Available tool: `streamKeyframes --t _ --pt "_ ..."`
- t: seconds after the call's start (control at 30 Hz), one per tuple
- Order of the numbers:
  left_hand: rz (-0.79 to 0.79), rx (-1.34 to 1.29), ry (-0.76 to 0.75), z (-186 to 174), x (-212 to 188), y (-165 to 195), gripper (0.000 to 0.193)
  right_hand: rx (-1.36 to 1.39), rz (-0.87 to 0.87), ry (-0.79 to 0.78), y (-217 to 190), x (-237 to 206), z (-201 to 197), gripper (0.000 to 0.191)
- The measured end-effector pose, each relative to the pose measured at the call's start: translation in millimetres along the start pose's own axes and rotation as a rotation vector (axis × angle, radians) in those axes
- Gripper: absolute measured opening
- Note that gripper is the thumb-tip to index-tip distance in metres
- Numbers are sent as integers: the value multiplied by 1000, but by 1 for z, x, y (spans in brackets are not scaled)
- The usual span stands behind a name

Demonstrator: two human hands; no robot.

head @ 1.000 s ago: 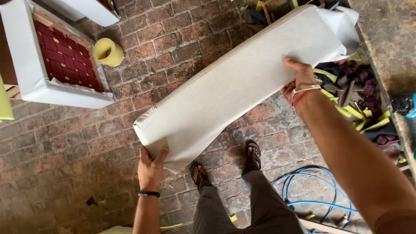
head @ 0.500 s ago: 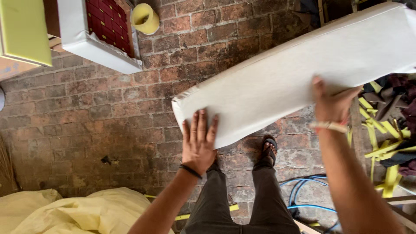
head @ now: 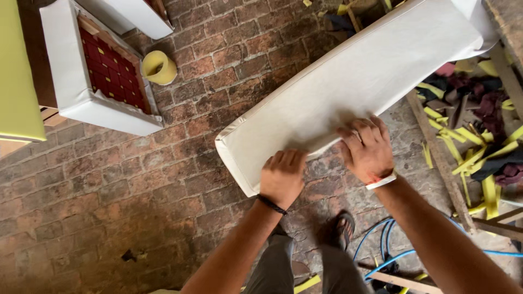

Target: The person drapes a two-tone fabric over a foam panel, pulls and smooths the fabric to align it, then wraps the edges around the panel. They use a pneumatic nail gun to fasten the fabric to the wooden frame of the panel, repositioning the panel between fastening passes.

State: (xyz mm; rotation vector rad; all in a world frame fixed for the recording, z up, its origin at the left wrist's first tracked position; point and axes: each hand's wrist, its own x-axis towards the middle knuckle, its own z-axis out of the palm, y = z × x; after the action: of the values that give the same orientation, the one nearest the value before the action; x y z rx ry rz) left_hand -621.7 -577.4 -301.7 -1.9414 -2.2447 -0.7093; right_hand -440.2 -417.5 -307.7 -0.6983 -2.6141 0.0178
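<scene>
At far left a white frame (head: 81, 103) lies on the brick floor (head: 109, 190), a yellow roll (head: 159, 67) beside it. My left hand (head: 283, 177) and right hand (head: 366, 149) both grip the near edge of the long white cushion (head: 354, 81), held slanting above the floor. I judge I'm tugging its cover taut; next calls for an even pull along the edge.

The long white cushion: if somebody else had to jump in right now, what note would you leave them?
Left hand: fingers curled over the near edge of the long white cushion, close to its lower-left end.
Right hand: palm down, gripping the same edge further along.
The cushion is held slanted above the brick floor.
Done: white fabric covers its visible top.
Left: cannot tell, the underside is hidden.
Nearby: white frame with red webbing, yellow roll.
</scene>
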Motion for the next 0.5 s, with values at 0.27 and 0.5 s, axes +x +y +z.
streamKeyframes --t 0.27,0.5 --pt "-136 66 -29 17 48 26 23 163 -317 -155 46 34 4 23" --pt "-76 -7 78 18 39 42 18 -29 -263 222 48 14 8 28"
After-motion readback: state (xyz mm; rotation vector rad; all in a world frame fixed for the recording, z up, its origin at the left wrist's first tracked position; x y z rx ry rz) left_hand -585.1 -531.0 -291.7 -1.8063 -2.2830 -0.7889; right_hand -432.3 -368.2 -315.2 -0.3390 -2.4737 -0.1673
